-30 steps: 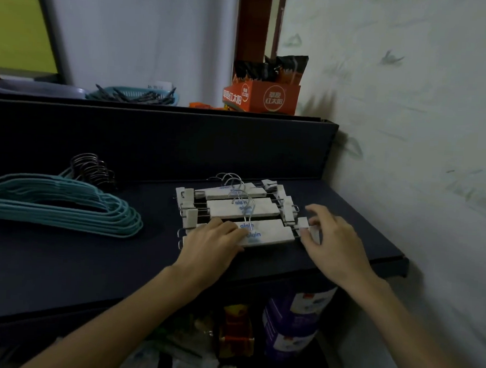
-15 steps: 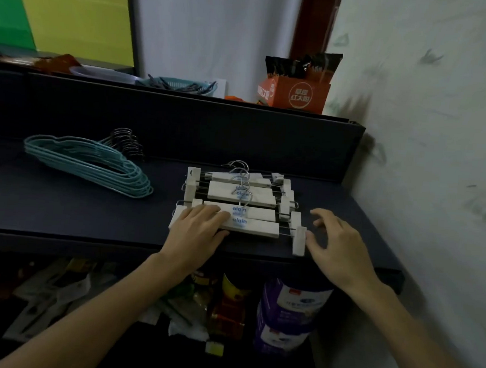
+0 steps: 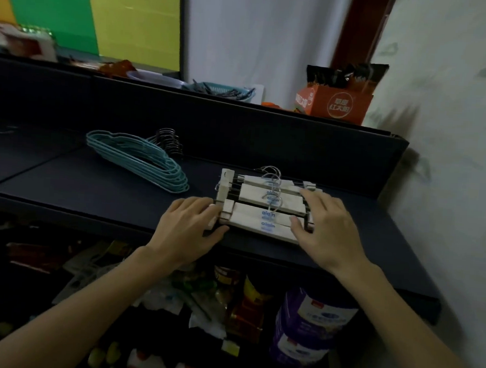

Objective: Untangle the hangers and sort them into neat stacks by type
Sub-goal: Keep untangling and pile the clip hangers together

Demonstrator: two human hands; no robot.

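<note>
On the dark shelf (image 3: 98, 200), the left hand (image 3: 189, 229) presses loosely spread fingers against the left end of the wooden clip hangers (image 3: 263, 205). The right hand (image 3: 328, 231) lies spread over their right end, hiding the clips there. The teal hangers (image 3: 141, 160) lie stacked well apart to the left, their hooks dim.

Both hands bracket the stack of wooden clip hangers (image 3: 266, 206) on the dark shelf (image 3: 107, 201): left hand (image 3: 189, 229) at its left end, right hand (image 3: 328, 231) seemingly pressing the right clips. Teal hangers (image 3: 141, 160) lie well apart (hooks rearward).
</note>
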